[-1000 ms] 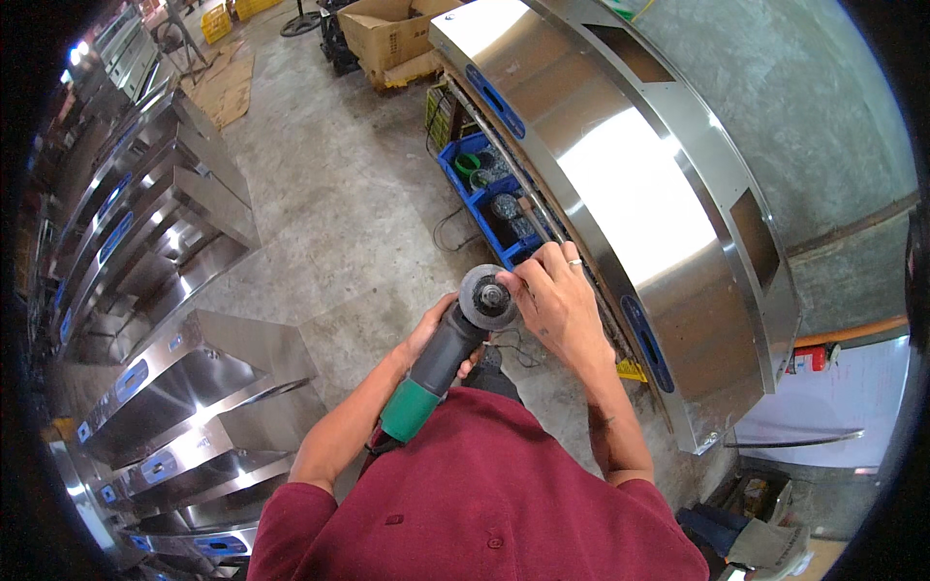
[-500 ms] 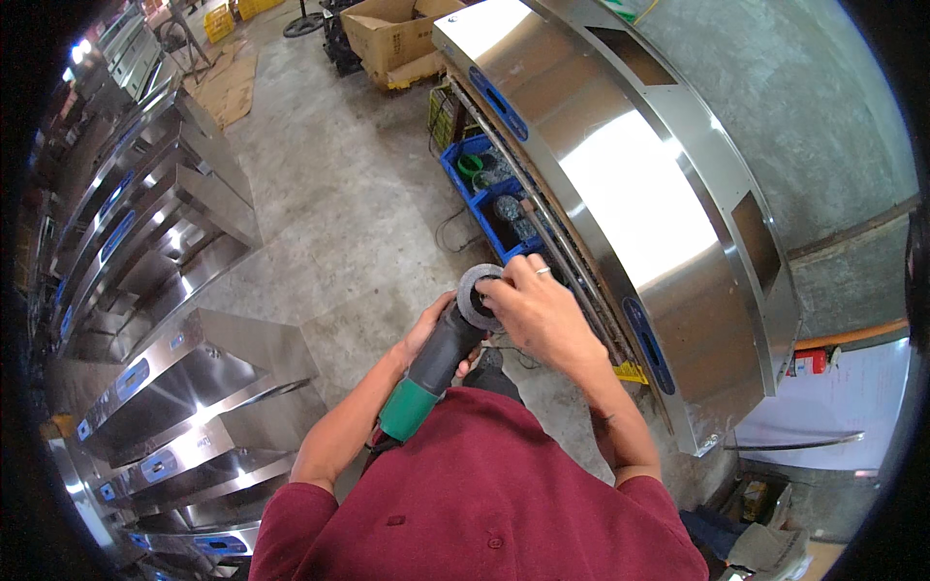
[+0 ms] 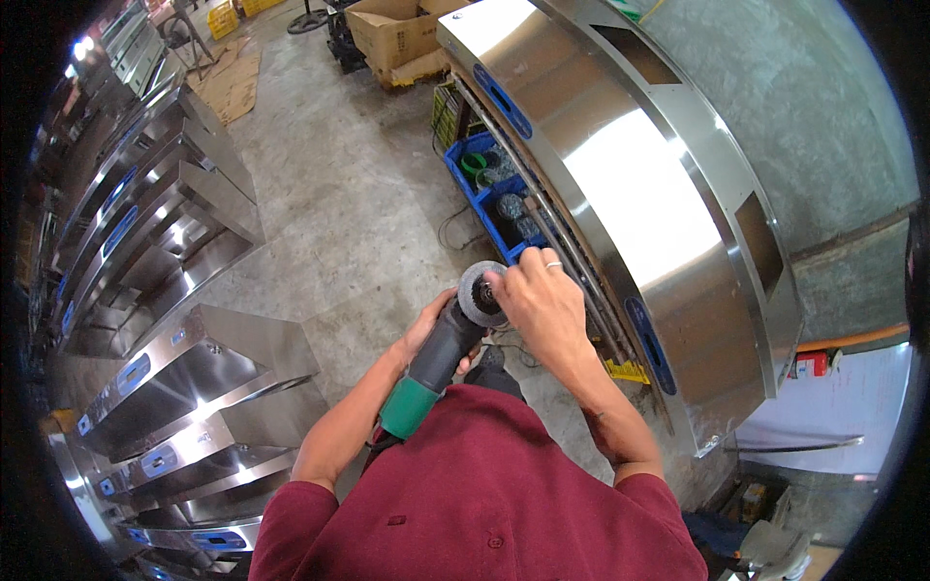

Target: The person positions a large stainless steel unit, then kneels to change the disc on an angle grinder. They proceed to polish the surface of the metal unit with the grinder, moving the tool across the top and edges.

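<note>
In front of my chest I hold an angle grinder point(image 3: 433, 360) with a black body and a green rear end. Wrapped round its neck from the left is my left hand point(image 3: 423, 323), with some fingers showing beneath the tool. A grey disc point(image 3: 471, 302) sits on the grinder's head, face up, with a dark hub point(image 3: 485, 291) at its middle. My right hand point(image 3: 544, 302) wears a ring and reaches in from the right. Its fingers are curled together at the hub and over the disc's right side. What they pinch, if anything, is hidden.
A long shiny steel hood point(image 3: 620, 194) lies to the right on a support. Beneath its edge stand blue bins point(image 3: 481, 201) with parts inside. Steel hoods point(image 3: 208, 358) line the left side. A cardboard box point(image 3: 395, 44) stands far ahead on the concrete floor point(image 3: 334, 194).
My right hand's fingers have shifted slightly right and back from the disc's middle, showing more of the hub. My left hand keeps its hold on the grinder.
</note>
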### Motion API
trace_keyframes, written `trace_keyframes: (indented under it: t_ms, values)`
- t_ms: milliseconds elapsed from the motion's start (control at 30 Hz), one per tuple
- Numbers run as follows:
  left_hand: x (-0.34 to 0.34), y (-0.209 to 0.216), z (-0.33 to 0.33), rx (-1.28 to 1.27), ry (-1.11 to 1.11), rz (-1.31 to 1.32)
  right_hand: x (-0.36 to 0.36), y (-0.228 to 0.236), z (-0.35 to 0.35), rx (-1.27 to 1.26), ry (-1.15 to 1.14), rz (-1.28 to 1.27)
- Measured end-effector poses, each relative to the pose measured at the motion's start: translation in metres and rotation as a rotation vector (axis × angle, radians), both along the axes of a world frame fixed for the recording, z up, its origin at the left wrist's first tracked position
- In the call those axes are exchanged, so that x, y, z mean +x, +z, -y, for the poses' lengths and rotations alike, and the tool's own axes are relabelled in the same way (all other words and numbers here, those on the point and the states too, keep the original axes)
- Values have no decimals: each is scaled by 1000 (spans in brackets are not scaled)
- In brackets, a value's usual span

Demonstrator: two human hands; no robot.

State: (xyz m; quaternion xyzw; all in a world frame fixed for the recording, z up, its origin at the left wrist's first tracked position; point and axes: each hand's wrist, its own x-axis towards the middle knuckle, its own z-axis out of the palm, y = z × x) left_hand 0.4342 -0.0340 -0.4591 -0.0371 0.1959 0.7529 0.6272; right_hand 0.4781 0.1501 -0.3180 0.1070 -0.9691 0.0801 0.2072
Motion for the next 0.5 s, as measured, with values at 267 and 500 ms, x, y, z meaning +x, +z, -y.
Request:
trace_keyframes:
  t_ms: [267,500]
  values:
    - [-2,-5,1,-84,-8,40,3,-3,-8,-1,93,20]
    - [-6,1,-7,-198,24,97,5,4,-5,-165,127,40]
